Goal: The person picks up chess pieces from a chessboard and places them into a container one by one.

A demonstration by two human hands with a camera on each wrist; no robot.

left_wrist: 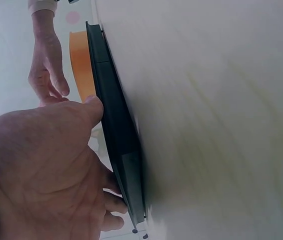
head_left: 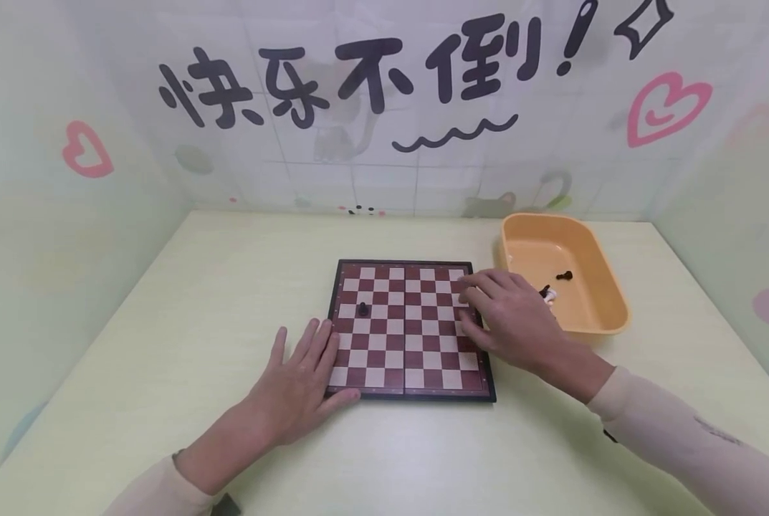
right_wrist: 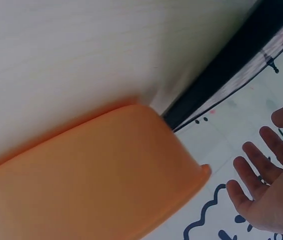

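A chessboard [head_left: 390,344] with maroon and white squares lies unfolded on the table. One small black chess piece [head_left: 362,309] stands upright on its left half; the right wrist view shows this piece [right_wrist: 272,65] side-on. My left hand [head_left: 297,398] rests at the board's lower left corner, fingers straight along the left edge and thumb at the front edge. Over the right edge hovers my right hand [head_left: 513,319], its fingers loosely bent and spread. Nothing shows between those fingers in the right wrist view, where the hand [right_wrist: 276,175] is apart from the board.
An orange plastic basin [head_left: 606,287] stands behind and to the right of the board. Inside it lie a black chess piece [head_left: 564,275] and a white piece [head_left: 550,295], with others partly hidden by my right hand. A printed wall [head_left: 384,179] closes off the back.
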